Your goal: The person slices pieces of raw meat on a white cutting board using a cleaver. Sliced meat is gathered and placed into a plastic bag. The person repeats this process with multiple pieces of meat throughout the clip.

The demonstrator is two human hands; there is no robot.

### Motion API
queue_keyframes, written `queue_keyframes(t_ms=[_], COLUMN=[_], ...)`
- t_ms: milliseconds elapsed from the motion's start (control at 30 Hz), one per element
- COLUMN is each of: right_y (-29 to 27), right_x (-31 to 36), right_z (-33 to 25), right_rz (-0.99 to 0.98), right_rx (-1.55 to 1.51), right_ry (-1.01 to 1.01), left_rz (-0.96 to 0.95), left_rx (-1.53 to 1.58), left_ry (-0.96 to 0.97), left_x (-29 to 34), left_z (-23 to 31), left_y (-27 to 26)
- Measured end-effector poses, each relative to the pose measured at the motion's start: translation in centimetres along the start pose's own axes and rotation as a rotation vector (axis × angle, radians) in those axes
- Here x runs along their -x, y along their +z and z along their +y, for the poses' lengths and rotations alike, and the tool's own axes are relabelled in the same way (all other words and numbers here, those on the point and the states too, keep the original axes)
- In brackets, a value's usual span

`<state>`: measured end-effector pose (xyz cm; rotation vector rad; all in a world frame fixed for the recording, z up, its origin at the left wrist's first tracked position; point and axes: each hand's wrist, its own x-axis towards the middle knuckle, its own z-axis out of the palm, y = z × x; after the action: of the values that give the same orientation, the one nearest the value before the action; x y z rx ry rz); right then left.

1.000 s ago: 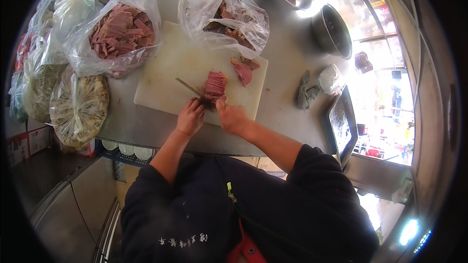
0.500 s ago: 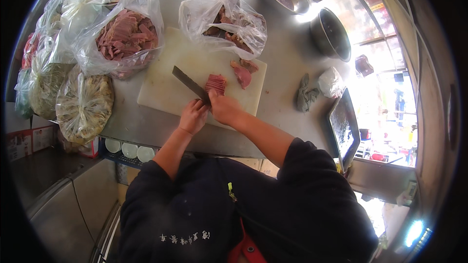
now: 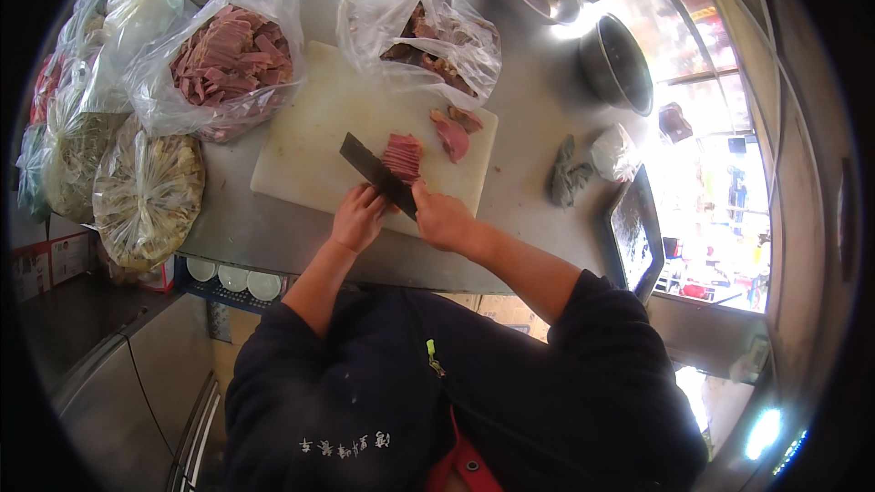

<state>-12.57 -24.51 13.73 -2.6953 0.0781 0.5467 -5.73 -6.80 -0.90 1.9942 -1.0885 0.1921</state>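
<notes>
My right hand (image 3: 445,220) grips a cleaver (image 3: 372,167) whose dark broad blade points up and left over the white cutting board (image 3: 296,150). Against the blade's far side lies a row of thin pink meat slices (image 3: 402,157). My left hand (image 3: 359,218) is closed on the near side of the blade, fingers bent down at the board; what lies under them is hidden. Further right on the board rest pink meat chunks (image 3: 451,135).
A clear bag of cut meat (image 3: 232,59) stands left of the board, another bag with darker meat (image 3: 437,46) behind it. Tied bags (image 3: 150,196) crowd the left edge. Metal bowls (image 3: 615,64), a grey cloth-like bundle (image 3: 569,173) and a tray (image 3: 638,228) sit at the right.
The cleaver and my right hand have shifted to the right and slightly nearer me. My left hand has stayed almost in place, and the whole view has shifted slightly.
</notes>
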Motion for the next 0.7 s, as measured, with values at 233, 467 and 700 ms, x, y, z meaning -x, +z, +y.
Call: queue_keyframes(t_ms=[233, 467, 700], right_y=[0.1, 1.2, 2.3], right_x=[-1.2, -1.8, -4.4], right_z=[-0.2, 0.2, 0.4], right_rz=[-0.128, -0.131, 0.069], right_rx=[0.054, 0.006, -0.135], right_ry=[0.048, 0.055, -0.02], left_rz=[0.032, -0.015, -0.119], left_rx=[0.024, -0.003, -0.019], left_ry=[-0.065, -0.08, -0.025], left_x=[-0.9, -0.6, -1.4], left_z=[1.0, 0.8, 1.6], left_y=[-0.8, -0.7, -1.2])
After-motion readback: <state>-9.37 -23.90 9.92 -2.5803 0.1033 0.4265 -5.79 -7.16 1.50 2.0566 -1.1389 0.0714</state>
